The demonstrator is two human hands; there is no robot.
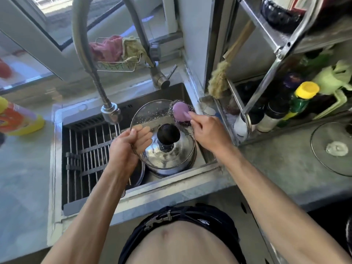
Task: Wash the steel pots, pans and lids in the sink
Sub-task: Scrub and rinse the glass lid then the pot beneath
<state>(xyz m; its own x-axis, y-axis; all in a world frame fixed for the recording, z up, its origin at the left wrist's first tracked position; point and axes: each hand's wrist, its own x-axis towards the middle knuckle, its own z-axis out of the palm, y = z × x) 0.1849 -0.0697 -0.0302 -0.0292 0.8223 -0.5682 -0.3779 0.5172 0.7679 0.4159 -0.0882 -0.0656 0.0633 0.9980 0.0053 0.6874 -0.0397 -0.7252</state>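
One glass lid (152,119) at frame centre, gripped by the left hand (123,147); right hand (207,130) fingers grip one purple-handled scourer (181,113); one pot (167,164) below in the sink (133,189).

Two hands: left hand (125,147), right hand (208,130). One steel lid with black knob (167,155) over the sink (171,180). One purple-handled scrubber (181,113). One glass lid (333,149) on the right surface (276,168). One faucet (110,111). Two cloths (118,47) in the far wire basket (116,66). One yellow-capped bottle (302,98) on the right rack. One detergent bottle (19,119) at left.
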